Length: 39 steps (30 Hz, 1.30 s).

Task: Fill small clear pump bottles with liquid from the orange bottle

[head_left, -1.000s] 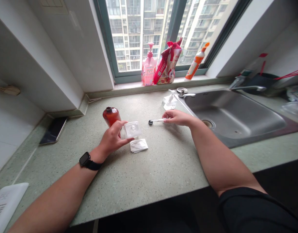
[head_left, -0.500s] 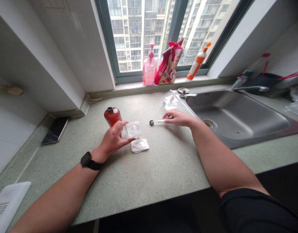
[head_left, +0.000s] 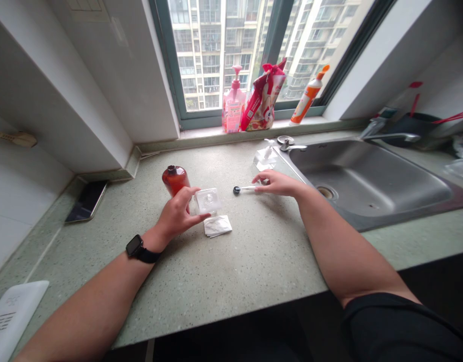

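My left hand [head_left: 174,213] is closed around the sides of a clear square plastic container [head_left: 208,200], thumb at the near side and fingers at the far side. Just behind that hand stands a reddish-brown bottle [head_left: 174,180] with an uncapped neck. Folded white tissue [head_left: 217,225] lies on the counter in front of the container. My right hand [head_left: 272,183] pinches the right end of a thin white stem with a round black end [head_left: 237,190], held low over the counter. The fingers partly hide that end. Beyond it is a clear square pump bottle [head_left: 266,157].
A steel sink [head_left: 370,176] with a faucet lies to the right. On the sill stand a pink pump bottle [head_left: 233,108], a red bag [head_left: 263,100] and an orange-white bottle [head_left: 308,100]. A phone [head_left: 86,202] and a white packet [head_left: 18,311] lie left on the counter [head_left: 216,286].
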Available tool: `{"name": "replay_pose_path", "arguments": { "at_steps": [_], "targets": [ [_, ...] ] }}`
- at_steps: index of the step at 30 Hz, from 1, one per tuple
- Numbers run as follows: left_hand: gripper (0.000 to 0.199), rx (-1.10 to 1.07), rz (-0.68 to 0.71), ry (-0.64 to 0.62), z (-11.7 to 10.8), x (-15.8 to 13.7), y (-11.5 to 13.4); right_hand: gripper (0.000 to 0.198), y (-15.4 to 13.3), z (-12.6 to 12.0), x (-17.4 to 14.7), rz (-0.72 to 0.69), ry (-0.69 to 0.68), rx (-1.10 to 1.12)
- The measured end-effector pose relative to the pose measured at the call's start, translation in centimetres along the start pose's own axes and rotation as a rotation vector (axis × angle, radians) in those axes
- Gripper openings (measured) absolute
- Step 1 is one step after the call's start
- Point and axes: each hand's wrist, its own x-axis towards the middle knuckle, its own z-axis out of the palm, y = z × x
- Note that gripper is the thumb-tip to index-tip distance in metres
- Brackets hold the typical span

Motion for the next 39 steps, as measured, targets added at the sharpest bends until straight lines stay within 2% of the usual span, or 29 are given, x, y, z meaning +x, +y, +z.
{"name": "replay_pose_path", "arguments": {
  "at_steps": [3,11,30,33,37,38,39],
  "targets": [
    [0.065,0.0,-0.006,-0.005,0.0,0.0,0.0,0.047,0.0,0.1,0.0,-0.005,0.011,-0.005],
    [0.065,0.001,0.002,-0.003,0.0,0.1,0.0,0.034,-0.1,0.4,0.2,-0.038,0.038,-0.048],
    [0.064,0.003,-0.012,-0.003,0.0,0.0,0.1,0.039,0.2,0.6,0.2,-0.029,0.063,-0.045],
    [0.064,0.008,-0.011,-0.001,0.0,0.0,0.1,0.038,-0.8,0.4,-0.2,-0.058,0.176,-0.033],
    [0.064,0.008,-0.001,0.009,0.1,-0.1,0.1,0.029,-3.9,0.6,-0.9,-0.187,0.525,0.054],
    [0.065,0.006,0.001,0.011,0.1,-0.1,0.2,0.03,-4.9,0.9,-1.0,-0.206,0.595,0.094],
    [0.065,0.003,0.001,0.01,0.1,-0.1,0.3,0.032,-5.8,1.3,-1.2,-0.221,0.609,0.125]
  ]
}}
